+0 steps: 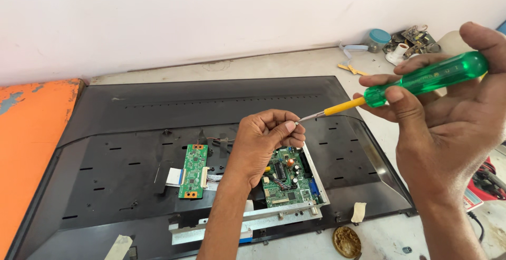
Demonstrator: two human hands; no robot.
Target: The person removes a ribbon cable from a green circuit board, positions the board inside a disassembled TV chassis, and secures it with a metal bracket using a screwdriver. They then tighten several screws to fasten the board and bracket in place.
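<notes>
- A person's right hand (448,133) holds a screwdriver (416,83) with a clear green handle and yellow collar, thumb and fingers wrapped round the handle, raised above the right side of an opened flat-panel television (132,133) lying face down on a pale workbench (284,62).
- The left hand (263,141) is curled into a loose fist above the set, thumb and forefinger pressed together at the tip of the screwdriver's metal shaft; a tiny silvery item, apparently a screw (297,123), sits between fingertip and blade, though it is too small to make out for certain.
- Directly under the left hand lies a green main circuit board (287,183) on a metal bracket (247,223), partly covered by the wrist.
- A smaller green board (193,171) with orange corners sits to the left of it, joined to a flat white ribbon cable (173,177).
- Strips of masking tape (358,211) cling to the set's lower edge, and a round brass-coloured lid (346,241) lies on the bench just beside that edge.
- At the back right of the bench stand a small blue-capped jar (378,38) and a cluster of loose metal parts (416,40); an orange surface (31,133) borders the television on the left.
</notes>
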